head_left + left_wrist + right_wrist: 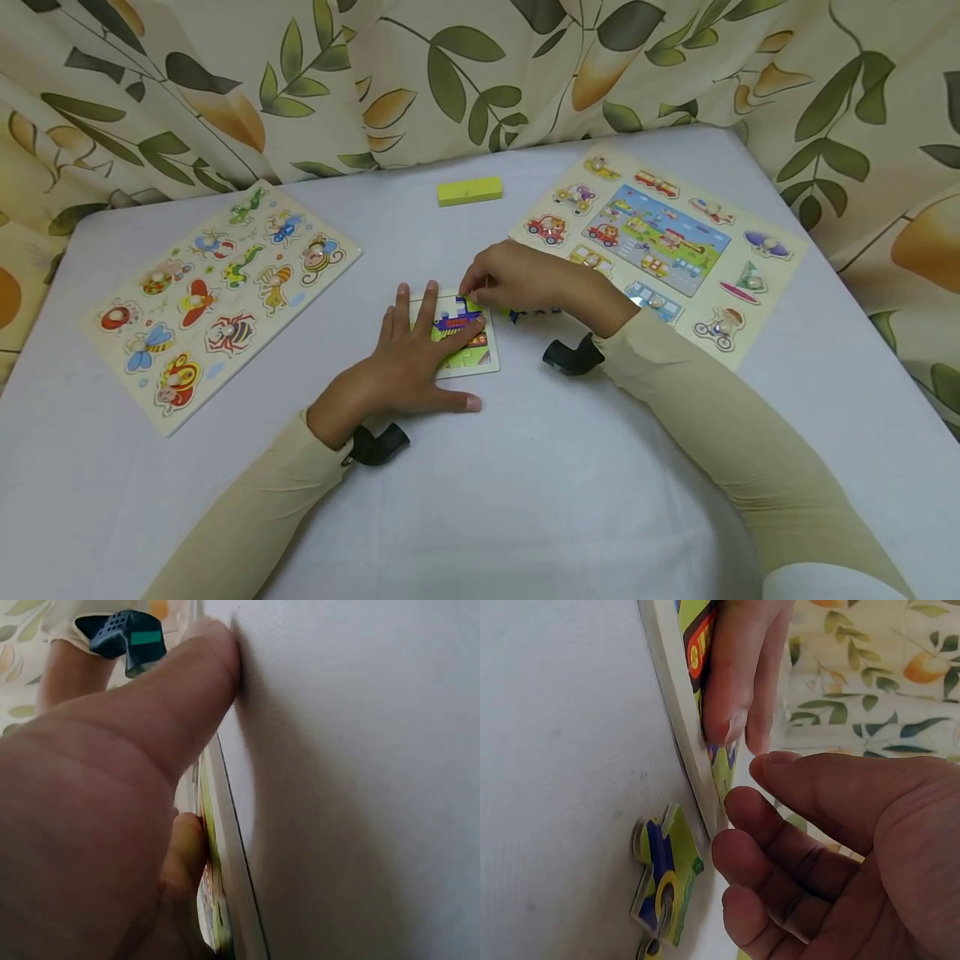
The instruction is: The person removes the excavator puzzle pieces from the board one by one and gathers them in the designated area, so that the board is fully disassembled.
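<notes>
My left hand [405, 358] lies with spread fingers across a small jigsaw puzzle [480, 360] in a white-rimmed tray; its index finger rests on the picture. At the tray's far right corner, the curled fingers of my right hand [517, 275] pinch a small green puzzle piece [721, 771], mostly hidden by the fingertips. Beside the tray, a loose blue, yellow and green piece [667, 877] lies under the right hand, with part of another below it. The left thumb [202, 667] fills much of the left wrist view, stretched out past the tray edge.
An insect peg board [225, 300] lies at the left, and a vehicle peg board [738, 308] at the right, partly beneath the right forearm. A yellow block [469, 192] sits toward the back. Leaf-patterned curtain [465, 75] hangs behind the white-covered table [525, 500].
</notes>
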Demonstrator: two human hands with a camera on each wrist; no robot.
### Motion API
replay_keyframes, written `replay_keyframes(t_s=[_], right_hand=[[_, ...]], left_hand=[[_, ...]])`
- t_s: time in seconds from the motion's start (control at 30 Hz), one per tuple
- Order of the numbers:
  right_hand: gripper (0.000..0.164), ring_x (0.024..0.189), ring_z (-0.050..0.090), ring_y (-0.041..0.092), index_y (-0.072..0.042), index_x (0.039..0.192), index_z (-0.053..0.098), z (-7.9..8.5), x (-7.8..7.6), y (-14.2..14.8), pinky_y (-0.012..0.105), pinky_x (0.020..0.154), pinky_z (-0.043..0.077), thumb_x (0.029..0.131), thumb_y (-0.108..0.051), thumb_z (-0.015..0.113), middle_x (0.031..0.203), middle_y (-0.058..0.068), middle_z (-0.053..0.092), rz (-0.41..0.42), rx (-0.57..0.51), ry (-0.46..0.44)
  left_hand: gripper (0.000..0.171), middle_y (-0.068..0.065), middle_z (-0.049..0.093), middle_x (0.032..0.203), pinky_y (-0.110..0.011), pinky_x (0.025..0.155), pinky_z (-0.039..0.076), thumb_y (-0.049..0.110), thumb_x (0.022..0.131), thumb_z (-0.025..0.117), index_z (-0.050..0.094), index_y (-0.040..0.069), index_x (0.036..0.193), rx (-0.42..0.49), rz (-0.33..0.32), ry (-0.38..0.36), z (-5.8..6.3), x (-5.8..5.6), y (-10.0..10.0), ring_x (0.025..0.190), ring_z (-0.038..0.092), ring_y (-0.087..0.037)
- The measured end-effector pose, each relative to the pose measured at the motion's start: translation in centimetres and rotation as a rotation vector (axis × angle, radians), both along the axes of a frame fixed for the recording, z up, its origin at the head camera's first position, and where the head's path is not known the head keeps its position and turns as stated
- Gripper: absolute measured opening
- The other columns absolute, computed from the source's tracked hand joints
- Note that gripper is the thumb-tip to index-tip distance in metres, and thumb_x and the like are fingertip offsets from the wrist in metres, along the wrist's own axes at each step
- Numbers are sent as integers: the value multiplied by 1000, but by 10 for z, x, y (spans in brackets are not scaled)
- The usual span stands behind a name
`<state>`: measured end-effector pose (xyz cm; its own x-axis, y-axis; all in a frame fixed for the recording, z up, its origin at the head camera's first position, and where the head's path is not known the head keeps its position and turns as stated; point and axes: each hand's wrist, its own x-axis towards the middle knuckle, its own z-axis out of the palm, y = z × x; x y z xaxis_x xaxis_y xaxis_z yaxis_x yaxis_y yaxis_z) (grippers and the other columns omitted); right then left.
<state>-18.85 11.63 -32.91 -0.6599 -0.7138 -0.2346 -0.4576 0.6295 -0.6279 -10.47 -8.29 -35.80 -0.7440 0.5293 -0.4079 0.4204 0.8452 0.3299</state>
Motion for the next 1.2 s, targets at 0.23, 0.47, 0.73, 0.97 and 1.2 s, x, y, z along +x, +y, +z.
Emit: replay_keyframes(t_s=[0.23, 0.47, 0.73, 0.97, 1.2], right_hand=[[16, 84, 57, 16, -6, 104, 74, -2, -1, -7, 32, 79, 46, 94, -7, 62, 94, 1, 68, 26, 3, 10], [15, 84, 57, 16, -7, 103, 74, -1, -3, -10, 32, 78, 46, 94, -8, 61, 92, 0, 68, 24, 21, 5], [13, 81, 56, 16, -7, 97, 75, -2, -4, -15, 32, 76, 46, 94, -8, 63, 87, 0, 67, 62, 30, 3], [11, 84, 56, 16, -8, 95, 74, -3, -4, -19, 31, 78, 46, 94, -9, 63, 89, 0, 66, 56, 76, 2], [10, 82, 55, 16, -11, 88, 71, -5, -4, -22, 31, 75, 44, 94, -11, 63, 86, 0, 63, 64, 106, 8]], left_hand=[[110, -16, -29, 155, -64, 107, -8, 77, 66, 69, 11, 44, 154, -21, 4, 7, -2, 0, 1, 133, -35, -46], [110, -16, -29, 155, -65, 107, -7, 77, 66, 68, 11, 44, 154, -12, -2, 10, -2, 0, 1, 133, -35, -46], [109, -16, -28, 156, -63, 108, -8, 77, 67, 68, 12, 43, 154, -11, -2, 12, 0, 1, 1, 134, -34, -46], [107, -16, -28, 156, -63, 108, -8, 77, 68, 68, 13, 42, 154, -21, -7, 9, 0, 1, 0, 134, -34, -46], [106, -16, -29, 155, -62, 108, -8, 77, 69, 66, 12, 43, 154, -10, -7, 0, 0, 1, -1, 133, -36, -45]])
